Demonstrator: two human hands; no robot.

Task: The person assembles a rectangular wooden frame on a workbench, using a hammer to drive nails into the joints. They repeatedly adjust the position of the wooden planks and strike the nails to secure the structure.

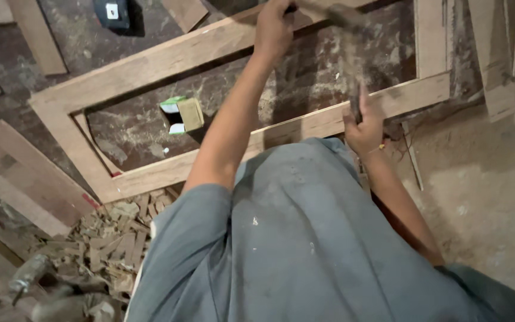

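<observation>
one wooden frame (150,65) lay flat on the dark, stained floor, and everything else is placed against it. two bare hands were at work over it. one small box (183,114), green, white and tan, sat on the floor inside the frame's opening, near its left half. one heap of wood offcuts (111,235) lay just outside the frame's near left corner. several loose boards lay about; one broad plank (22,179) lay to the left of the frame, and more strips stood off beyond its right end, too crowded to count. one dark, flat object (112,12) lay beyond the frame's far rail.

the left hand (273,30) was raised over the frame's far rail, its fingers curled tight in a fist around the handle of one hammer (335,15), whose blurred head showed just to the right of that hand.

the right hand (363,126) rested at the frame's near rail, close to its right end, fingers pinched closed around one thin, dark upright tool (356,101) that stood on or just above the rail; the blur hid what kind of tool it was. a thin band showed at that wrist.
</observation>
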